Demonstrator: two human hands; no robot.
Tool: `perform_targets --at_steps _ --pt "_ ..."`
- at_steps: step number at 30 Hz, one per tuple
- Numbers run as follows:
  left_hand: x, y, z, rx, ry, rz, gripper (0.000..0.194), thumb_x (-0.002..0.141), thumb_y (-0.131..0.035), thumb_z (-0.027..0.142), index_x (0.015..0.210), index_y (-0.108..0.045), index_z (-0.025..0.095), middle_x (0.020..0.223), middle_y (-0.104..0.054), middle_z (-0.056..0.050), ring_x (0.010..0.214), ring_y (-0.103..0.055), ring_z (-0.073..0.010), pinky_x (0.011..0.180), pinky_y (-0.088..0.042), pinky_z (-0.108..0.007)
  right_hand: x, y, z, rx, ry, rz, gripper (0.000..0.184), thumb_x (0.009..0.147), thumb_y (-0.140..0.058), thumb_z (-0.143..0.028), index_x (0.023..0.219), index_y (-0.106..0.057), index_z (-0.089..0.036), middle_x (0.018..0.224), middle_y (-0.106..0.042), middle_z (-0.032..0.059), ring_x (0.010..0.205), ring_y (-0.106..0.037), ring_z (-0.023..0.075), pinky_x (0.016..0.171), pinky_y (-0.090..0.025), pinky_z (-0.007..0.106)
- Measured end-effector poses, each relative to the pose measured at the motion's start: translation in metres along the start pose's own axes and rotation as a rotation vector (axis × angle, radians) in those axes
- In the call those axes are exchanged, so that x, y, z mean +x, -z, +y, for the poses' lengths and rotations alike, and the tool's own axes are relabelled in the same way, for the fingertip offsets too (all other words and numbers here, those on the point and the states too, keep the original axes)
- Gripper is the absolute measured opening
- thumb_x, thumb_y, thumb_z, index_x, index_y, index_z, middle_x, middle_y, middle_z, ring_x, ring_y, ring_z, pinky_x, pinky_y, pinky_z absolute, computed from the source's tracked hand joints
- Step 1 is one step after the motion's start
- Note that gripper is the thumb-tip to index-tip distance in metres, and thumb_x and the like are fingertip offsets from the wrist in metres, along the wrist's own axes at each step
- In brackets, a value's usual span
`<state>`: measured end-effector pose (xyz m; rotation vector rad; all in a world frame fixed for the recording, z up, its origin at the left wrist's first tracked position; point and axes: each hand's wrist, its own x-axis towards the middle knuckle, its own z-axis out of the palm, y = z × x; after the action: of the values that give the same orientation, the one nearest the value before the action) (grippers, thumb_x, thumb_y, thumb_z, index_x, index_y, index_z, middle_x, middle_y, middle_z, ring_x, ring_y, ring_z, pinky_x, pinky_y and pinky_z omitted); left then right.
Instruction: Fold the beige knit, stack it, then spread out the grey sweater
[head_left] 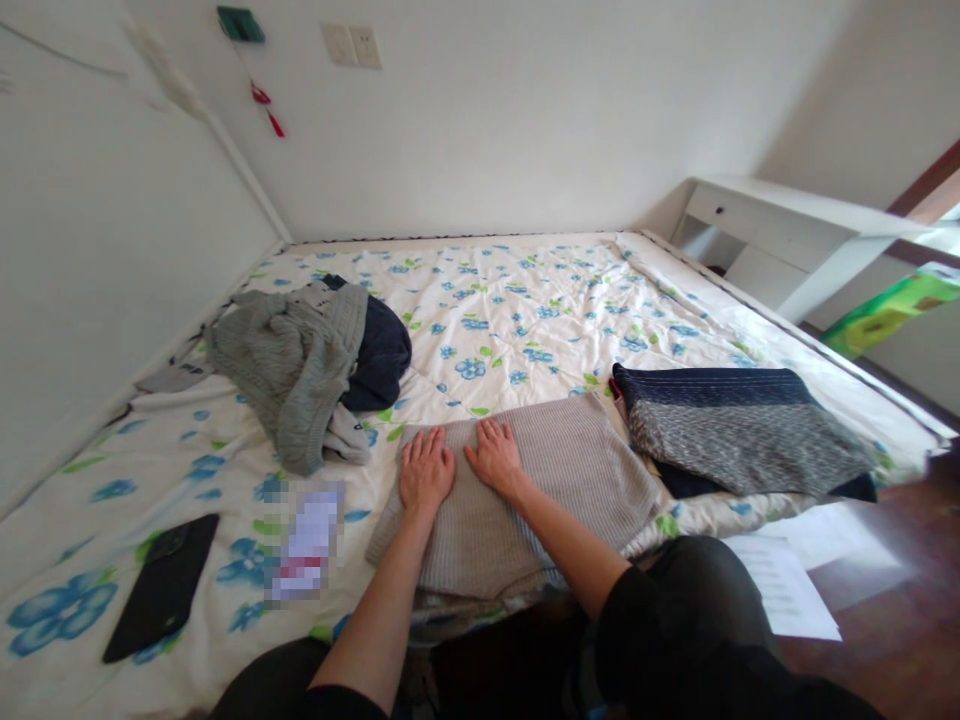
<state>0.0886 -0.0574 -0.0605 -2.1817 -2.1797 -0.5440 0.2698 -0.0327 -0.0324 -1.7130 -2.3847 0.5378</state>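
A beige ribbed knit garment (570,470) lies folded flat on the bed near the front edge. My left hand (425,468) rests palm down on its left part, fingers stretched out. My right hand (493,454) lies flat beside it on the same garment, fingers spread. Neither hand grips anything.
A folded navy and grey sweater (742,430) lies on a pile to the right. A heap of grey and navy clothes (307,360) sits at the left. A black phone (161,585) and a blurred packet (307,540) lie on the floral sheet (510,300). Papers (787,590) lie on the floor; a white desk (780,235) stands at the far right.
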Motion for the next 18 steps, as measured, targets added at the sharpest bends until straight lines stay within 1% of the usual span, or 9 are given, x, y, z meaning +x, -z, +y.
perform_targets --at_steps 1,3,6,9,12,14,18 --pt "0.001 -0.001 0.000 -0.006 -0.003 0.010 0.067 0.111 -0.046 0.031 0.175 -0.064 0.019 0.176 -0.066 -0.014 0.170 -0.051 -0.0388 0.143 -0.033 -0.060 -0.002 0.004 0.012 -0.002 -0.024 0.005 0.076 0.122 -0.040 -0.055 0.188 -0.042 -0.016 0.192 -0.040 0.0180 0.181 -0.031 0.0371 0.148 -0.019 0.062" --pt "0.002 -0.001 0.000 -0.006 -0.006 0.023 0.069 0.110 -0.047 0.030 0.176 -0.063 0.020 0.175 -0.067 -0.013 0.170 -0.051 -0.0387 0.143 -0.033 -0.060 -0.006 0.013 0.041 0.007 -0.066 0.038 0.079 0.122 -0.043 -0.059 0.188 -0.042 -0.015 0.192 -0.039 0.0197 0.181 -0.032 0.0387 0.147 -0.019 0.064" --pt "0.003 0.000 0.001 0.008 -0.005 0.024 0.068 0.110 -0.047 0.031 0.175 -0.064 0.020 0.174 -0.068 -0.013 0.169 -0.053 -0.0383 0.143 -0.033 -0.059 -0.013 0.025 0.086 0.027 -0.119 0.103 0.077 0.122 -0.046 -0.057 0.184 -0.047 -0.013 0.188 -0.045 0.0223 0.178 -0.038 0.0384 0.147 -0.020 0.064" --pt "0.002 0.002 0.002 0.017 -0.012 0.022 0.068 0.110 -0.046 0.031 0.174 -0.065 0.019 0.174 -0.069 -0.013 0.168 -0.054 -0.0378 0.143 -0.033 -0.058 -0.021 0.033 0.125 0.029 -0.129 0.144 0.070 0.122 -0.046 -0.053 0.181 -0.053 -0.015 0.187 -0.049 0.0192 0.178 -0.039 0.0347 0.148 -0.019 0.060" --pt "0.002 0.002 0.002 0.033 -0.020 0.030 0.067 0.110 -0.046 0.031 0.173 -0.066 0.018 0.173 -0.069 -0.014 0.168 -0.054 -0.0378 0.142 -0.034 -0.058 -0.028 0.039 0.154 0.027 -0.103 0.131 0.067 0.123 -0.044 -0.050 0.181 -0.054 -0.018 0.189 -0.047 0.0144 0.178 -0.038 0.0305 0.149 -0.021 0.053" --pt "0.002 0.002 0.002 0.046 -0.024 0.031 0.067 0.111 -0.045 0.031 0.172 -0.067 0.017 0.173 -0.069 -0.015 0.167 -0.055 -0.0385 0.142 -0.035 -0.059 -0.031 0.045 0.171 0.011 -0.097 0.106 0.068 0.124 -0.042 -0.050 0.182 -0.052 -0.018 0.190 -0.046 0.0136 0.179 -0.038 0.0286 0.149 -0.021 0.050" --pt "0.002 0.003 0.003 0.068 -0.020 0.022 0.065 0.112 -0.042 0.030 0.171 -0.068 0.017 0.173 -0.069 -0.013 0.167 -0.055 -0.0379 0.142 -0.035 -0.058 -0.034 0.056 0.202 -0.028 -0.105 0.054 0.068 0.123 -0.044 -0.051 0.183 -0.051 -0.018 0.189 -0.047 0.0148 0.178 -0.040 0.0279 0.150 -0.019 0.050"
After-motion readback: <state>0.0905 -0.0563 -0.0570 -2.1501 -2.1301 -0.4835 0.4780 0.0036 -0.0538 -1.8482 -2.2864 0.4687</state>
